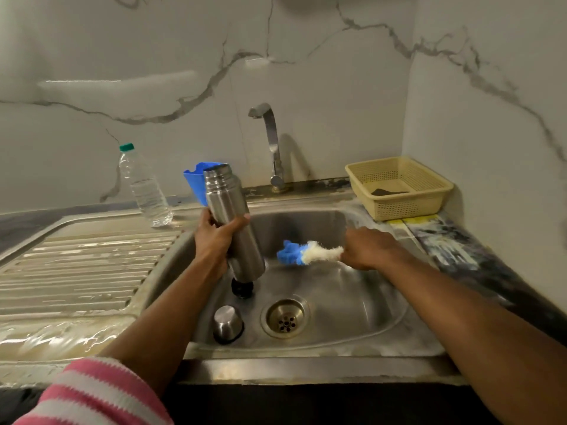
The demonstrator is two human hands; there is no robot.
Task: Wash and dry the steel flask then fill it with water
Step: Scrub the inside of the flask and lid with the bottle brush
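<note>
My left hand (216, 237) grips the steel flask (233, 219) around its middle and holds it tilted over the sink (352, 305), open neck up toward the wall. My right hand (365, 248) holds a bottle brush (306, 254) with blue and white bristles, pointing left toward the flask's lower end, a short gap apart. On the sink floor lie the flask's steel cup lid (227, 324) and a black stopper (242, 288), partly hidden under the flask. The tap (270, 136) stands behind the basin with no water running.
A clear plastic water bottle with a green cap (144, 188) stands on the wet drainboard (76, 271) at left. A blue plastic holder (196, 182) sits behind the flask. A cream basket (399, 187) rests on the counter at right. The drain (286, 317) is mid-basin.
</note>
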